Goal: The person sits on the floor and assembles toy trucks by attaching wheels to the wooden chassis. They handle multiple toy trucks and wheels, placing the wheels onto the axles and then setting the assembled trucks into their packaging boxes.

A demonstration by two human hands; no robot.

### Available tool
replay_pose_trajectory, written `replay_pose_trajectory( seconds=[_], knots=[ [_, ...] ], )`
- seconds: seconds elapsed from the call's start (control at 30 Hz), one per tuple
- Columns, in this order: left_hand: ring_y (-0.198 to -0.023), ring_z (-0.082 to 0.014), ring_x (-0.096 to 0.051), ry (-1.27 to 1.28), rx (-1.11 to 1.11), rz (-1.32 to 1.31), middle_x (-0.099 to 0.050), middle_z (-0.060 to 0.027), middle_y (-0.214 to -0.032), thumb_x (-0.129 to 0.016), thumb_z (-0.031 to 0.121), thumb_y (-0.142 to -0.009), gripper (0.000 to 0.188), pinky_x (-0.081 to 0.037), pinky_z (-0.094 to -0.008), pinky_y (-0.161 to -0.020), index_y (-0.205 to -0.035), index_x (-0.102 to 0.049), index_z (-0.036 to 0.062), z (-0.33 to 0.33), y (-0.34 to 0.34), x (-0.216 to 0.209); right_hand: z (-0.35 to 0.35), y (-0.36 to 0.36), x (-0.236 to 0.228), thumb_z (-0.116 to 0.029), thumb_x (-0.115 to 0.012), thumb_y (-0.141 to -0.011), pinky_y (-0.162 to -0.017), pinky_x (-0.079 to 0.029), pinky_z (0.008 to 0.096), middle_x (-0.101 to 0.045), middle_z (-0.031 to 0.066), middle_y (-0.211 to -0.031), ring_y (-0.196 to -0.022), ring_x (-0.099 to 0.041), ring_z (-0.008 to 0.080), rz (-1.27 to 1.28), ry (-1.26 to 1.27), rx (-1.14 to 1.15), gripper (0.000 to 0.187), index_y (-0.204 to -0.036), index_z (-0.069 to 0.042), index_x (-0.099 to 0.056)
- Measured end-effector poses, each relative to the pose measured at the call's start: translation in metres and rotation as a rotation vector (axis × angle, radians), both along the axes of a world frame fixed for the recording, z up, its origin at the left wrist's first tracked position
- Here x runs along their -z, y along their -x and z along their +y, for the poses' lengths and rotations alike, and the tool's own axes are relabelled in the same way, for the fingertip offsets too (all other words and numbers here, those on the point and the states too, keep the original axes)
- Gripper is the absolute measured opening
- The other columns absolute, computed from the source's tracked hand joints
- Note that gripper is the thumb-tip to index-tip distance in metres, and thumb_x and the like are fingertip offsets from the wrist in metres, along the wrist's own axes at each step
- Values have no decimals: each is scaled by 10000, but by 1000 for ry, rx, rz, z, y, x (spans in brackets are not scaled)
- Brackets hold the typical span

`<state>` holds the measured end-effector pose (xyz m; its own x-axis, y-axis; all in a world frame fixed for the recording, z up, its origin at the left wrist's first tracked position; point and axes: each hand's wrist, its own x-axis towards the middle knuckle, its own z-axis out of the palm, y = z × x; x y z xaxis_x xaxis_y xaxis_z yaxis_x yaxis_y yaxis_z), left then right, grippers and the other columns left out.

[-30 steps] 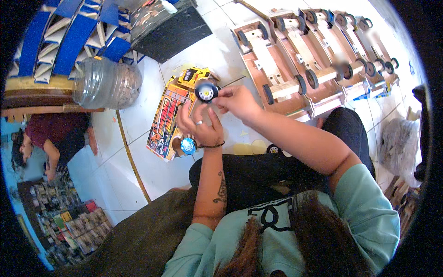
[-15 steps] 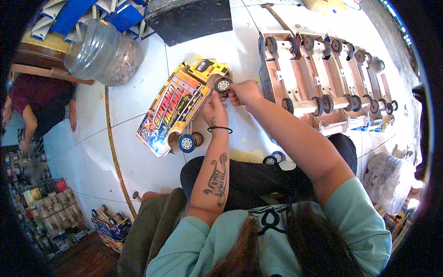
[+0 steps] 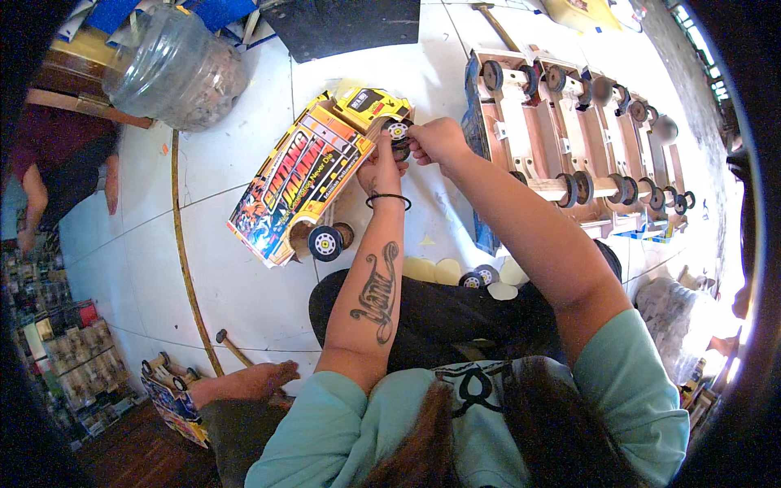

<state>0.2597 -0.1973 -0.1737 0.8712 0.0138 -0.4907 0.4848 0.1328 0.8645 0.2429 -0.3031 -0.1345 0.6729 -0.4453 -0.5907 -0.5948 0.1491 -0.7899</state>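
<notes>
A toy truck [image 3: 303, 175] with a yellow cab and a colourful printed side lies tilted on its side on the white tiled floor. My left hand [image 3: 380, 168] is closed around its underside near the front axle, its fingers partly hidden behind the truck body. My right hand [image 3: 438, 145] pinches the edge of the front wheel [image 3: 398, 131], a black wheel with a white and yellow hub face; its fingertips are partly hidden. Toward the truck's tail, a rear wheel [image 3: 325, 243] with the same kind of hub face sits beside a plain brown one.
Several upturned wooden truck bodies [image 3: 573, 138] stand in a row at the right. Loose wheels [image 3: 479, 277] and pale discs lie by my legs. A clear plastic jar [image 3: 175, 73], a black box [image 3: 342, 28], and two hammers [image 3: 233, 348] are around. Another person [image 3: 69, 163] sits at far left.
The truck and both hands have shifted slightly up in the picture, with the grip kept. At the lower left, a bare limb and a hammer show more fully.
</notes>
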Motion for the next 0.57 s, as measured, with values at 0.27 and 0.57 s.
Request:
replay_pose_trajectory(
  seconds=[0.27, 0.57],
  knots=[
    [-501, -128, -594, 28, 46, -65, -654, -89, -735, -699, 237, -836, 271, -480, -232, -445, -904, -582, 2, 0, 4, -3, -3, -6, 0, -170, -639, -810, -463, -509, 291, -623, 91, -639, -496, -584, 163, 68, 138, -74, 222, -712, 28, -655],
    [-535, -135, -617, 118, -7, -146, -665, -98, -762, -669, 207, -856, 257, -500, -232, -468, -940, -575, -17, -2, 6, 0, -8, -11, 9, -202, -656, -764, -466, -556, 332, -658, 155, -633, -519, -659, 219, 87, 262, -157, 277, -678, 60, -674]
  ],
)
